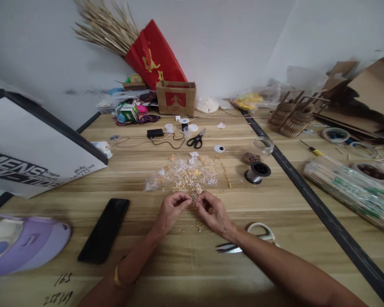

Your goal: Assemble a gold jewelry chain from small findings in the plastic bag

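My left hand [175,207] and my right hand [213,212] meet almost fingertip to fingertip at the near edge of a heap of small gold and silver jewellery pieces [188,181]. Each has thumb and forefinger pinched together; whatever is between them is too small to make out. Just below lie two little clusters of gold bits, a larger one [199,226] and a sparser one [183,230]. Clear plastic bags [152,182] spread around the heap. A gold chain [223,171] rests to its right. White-handled scissors [262,232] lie partly under my right forearm.
A black phone [104,231] and a purple visor [32,243] are at left, below a large white box [35,149]. Black scissors [196,139], a wire spool [257,172] and a dish of dark beads [252,158] lie beyond the hands. Packed sticks [348,192] are at right.
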`<state>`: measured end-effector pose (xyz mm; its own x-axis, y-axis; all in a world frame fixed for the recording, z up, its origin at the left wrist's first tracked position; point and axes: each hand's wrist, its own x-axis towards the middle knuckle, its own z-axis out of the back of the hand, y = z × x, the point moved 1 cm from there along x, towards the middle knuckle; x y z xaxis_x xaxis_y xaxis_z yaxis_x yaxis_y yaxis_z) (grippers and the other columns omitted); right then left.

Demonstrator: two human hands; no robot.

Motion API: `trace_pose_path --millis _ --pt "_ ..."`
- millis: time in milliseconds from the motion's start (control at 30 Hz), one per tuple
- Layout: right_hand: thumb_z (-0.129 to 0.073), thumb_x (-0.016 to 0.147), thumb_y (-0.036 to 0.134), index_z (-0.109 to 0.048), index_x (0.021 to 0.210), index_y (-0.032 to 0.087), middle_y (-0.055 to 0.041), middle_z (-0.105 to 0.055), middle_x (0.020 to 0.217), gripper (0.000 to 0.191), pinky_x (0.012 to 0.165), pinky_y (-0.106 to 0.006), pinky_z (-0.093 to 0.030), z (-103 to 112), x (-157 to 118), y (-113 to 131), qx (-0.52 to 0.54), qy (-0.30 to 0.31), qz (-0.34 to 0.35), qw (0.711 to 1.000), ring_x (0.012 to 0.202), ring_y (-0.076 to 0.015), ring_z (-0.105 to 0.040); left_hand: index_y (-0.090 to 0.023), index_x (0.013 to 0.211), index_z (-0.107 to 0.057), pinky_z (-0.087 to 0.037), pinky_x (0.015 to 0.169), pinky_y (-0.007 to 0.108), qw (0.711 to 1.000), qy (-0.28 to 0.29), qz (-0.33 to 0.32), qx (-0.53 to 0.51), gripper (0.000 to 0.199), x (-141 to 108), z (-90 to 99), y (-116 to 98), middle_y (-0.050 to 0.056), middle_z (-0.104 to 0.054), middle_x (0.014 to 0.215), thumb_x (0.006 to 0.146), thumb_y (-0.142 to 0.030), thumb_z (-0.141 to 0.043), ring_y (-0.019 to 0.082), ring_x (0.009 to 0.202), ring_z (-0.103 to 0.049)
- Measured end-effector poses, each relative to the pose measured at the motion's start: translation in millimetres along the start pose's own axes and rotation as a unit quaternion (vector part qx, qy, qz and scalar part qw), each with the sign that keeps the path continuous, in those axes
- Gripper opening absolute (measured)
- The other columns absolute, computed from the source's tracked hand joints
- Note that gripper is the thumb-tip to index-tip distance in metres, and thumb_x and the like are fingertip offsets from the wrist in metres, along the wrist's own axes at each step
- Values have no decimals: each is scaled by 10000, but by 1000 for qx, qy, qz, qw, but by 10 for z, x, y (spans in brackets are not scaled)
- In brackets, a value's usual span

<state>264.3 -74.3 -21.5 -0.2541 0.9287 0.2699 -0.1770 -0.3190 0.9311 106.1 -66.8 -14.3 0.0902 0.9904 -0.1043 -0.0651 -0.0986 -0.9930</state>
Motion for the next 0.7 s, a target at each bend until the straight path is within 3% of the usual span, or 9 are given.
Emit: trace_pose_path --millis 700 --pt "-515 837 227 -514 768 174 20 -479 635 87 489 -208 -345 1 0 5 -10 4 10 1000 546 -96 -431 -134 650 -677 -471 656 211 998 8 -3 -55 92 21 16 4 20 -692 691 612 -190 -740 121 658 -610"
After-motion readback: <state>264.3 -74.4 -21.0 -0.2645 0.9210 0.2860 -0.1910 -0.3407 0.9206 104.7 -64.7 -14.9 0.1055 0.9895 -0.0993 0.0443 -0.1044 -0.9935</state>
